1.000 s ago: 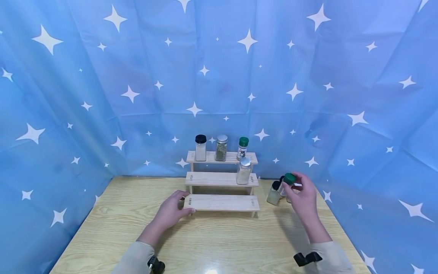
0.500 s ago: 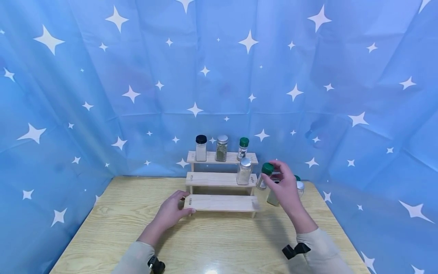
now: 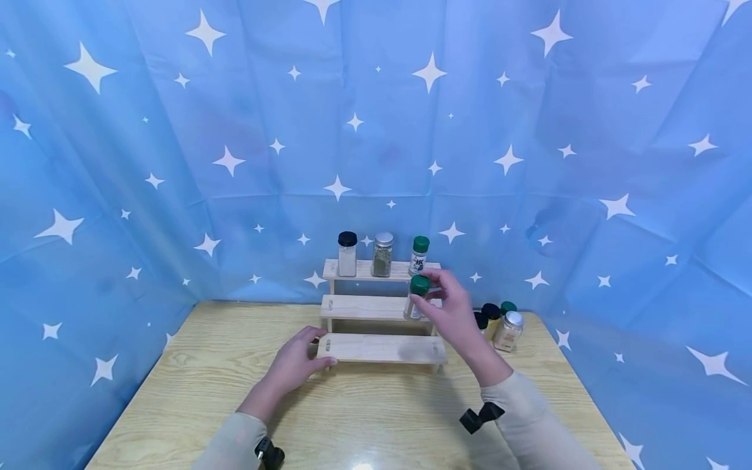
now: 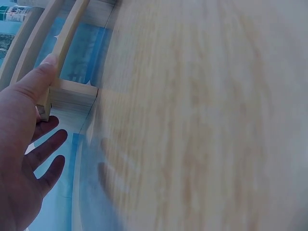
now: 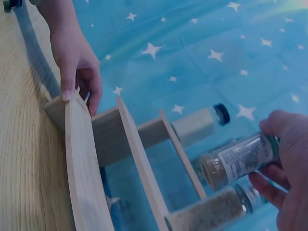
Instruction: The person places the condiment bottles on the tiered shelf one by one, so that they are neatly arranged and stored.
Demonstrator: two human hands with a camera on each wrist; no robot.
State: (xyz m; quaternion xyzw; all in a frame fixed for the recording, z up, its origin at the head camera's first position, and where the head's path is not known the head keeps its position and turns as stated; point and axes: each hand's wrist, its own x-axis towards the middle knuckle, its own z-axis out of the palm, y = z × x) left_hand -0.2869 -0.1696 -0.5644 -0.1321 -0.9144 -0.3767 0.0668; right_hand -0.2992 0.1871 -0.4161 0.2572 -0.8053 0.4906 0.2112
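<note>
A three-tier wooden spice rack (image 3: pixel 376 348) stands on the table. My left hand (image 3: pixel 289 367) grips the left end of its lowest step, thumb on the front edge; the last fingers are spread loose in the left wrist view. My right hand (image 3: pixel 454 313) holds a green-capped spice jar (image 3: pixel 414 305) by its cap end, over the right part of the middle tier. In the right wrist view this labelled jar (image 5: pixel 243 161) shows brownish contents. A silver-capped jar (image 5: pixel 211 211) on the middle tier is hidden behind the right hand and held jar in the head view.
On the top tier stand a black-capped white jar (image 3: pixel 347 256), a silver-capped herb jar (image 3: pixel 382 256) and a green-capped jar (image 3: pixel 419 254). Several jars, one silver-capped (image 3: pixel 508 331), cluster on the table right of the rack. A blue starry curtain (image 3: pixel 376 150) hangs behind.
My right hand has lifted the green-capped jar from the cluster at right and carried it left to the middle tier. The left hand has stayed on the rack.
</note>
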